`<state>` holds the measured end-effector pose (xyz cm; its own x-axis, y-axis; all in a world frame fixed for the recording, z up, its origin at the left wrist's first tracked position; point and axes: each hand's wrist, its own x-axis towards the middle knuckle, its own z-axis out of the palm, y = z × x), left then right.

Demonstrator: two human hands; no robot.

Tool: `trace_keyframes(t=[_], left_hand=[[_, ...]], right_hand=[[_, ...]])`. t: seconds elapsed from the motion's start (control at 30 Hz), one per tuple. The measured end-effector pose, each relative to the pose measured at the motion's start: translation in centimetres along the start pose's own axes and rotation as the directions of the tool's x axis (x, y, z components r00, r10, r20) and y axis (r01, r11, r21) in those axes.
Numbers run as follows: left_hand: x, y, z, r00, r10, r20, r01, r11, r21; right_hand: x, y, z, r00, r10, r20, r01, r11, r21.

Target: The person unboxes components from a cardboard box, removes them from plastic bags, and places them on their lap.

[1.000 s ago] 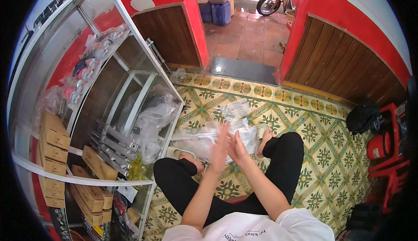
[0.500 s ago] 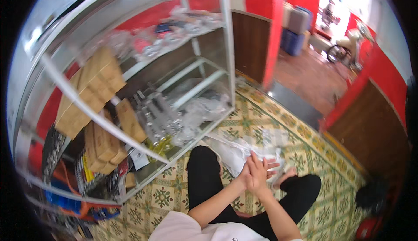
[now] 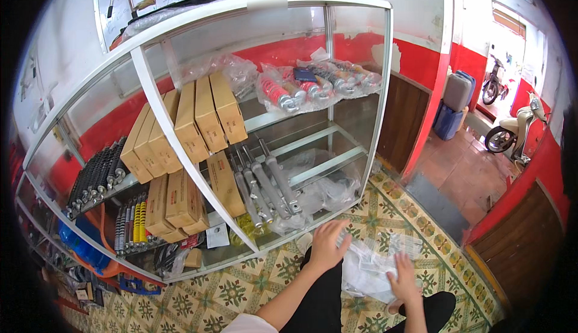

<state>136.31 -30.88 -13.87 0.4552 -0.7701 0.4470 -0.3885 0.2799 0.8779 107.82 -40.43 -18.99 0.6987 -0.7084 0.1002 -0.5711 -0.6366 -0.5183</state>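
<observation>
My left hand (image 3: 328, 246) is above my left knee, near the front rail of the display shelf, with its thumb apart from the fingers and nothing in it. To its right, my right hand (image 3: 404, 279) is raised, fingers spread and slightly blurred, also holding nothing. Between and beyond the hands, crumpled clear plastic bags (image 3: 367, 268) lie on the patterned tile floor. One flatter piece of clear plastic (image 3: 406, 244) lies at their far right. My right hand overlaps the edge of the bags; whether it touches them I cannot tell.
The glass-fronted shelf (image 3: 385, 92) bears brown cardboard boxes (image 3: 211, 113), wrapped shock absorbers with red springs (image 3: 278, 91), and metal fork tubes (image 3: 271, 173). Black springs (image 3: 99, 173) stand at its left. Beyond a doorway are a motorbike (image 3: 512, 129) and suitcases (image 3: 459, 89).
My hands were clasped together and have come apart, the left one moving toward the shelf. The view has swung left and up, bringing more of the shelf into sight.
</observation>
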Motion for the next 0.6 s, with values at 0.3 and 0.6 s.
trace_keyframes(t=[0.3, 0.6], left_hand=[[-3.7, -6.8, 1.4, 0.941, -0.244, 0.236, -0.081, 0.513, 0.854], [-4.0, -7.2, 1.8, 0.948, -0.234, 0.216, -0.068, 0.515, 0.855]], right_hand=[[-3.1, 8.4, -7.6, 0.887, 0.402, -0.228, -0.462, 0.783, -0.417], [-4.5, 11.5, -4.3, 0.625, 0.776, 0.081, -0.532, 0.500, -0.683]])
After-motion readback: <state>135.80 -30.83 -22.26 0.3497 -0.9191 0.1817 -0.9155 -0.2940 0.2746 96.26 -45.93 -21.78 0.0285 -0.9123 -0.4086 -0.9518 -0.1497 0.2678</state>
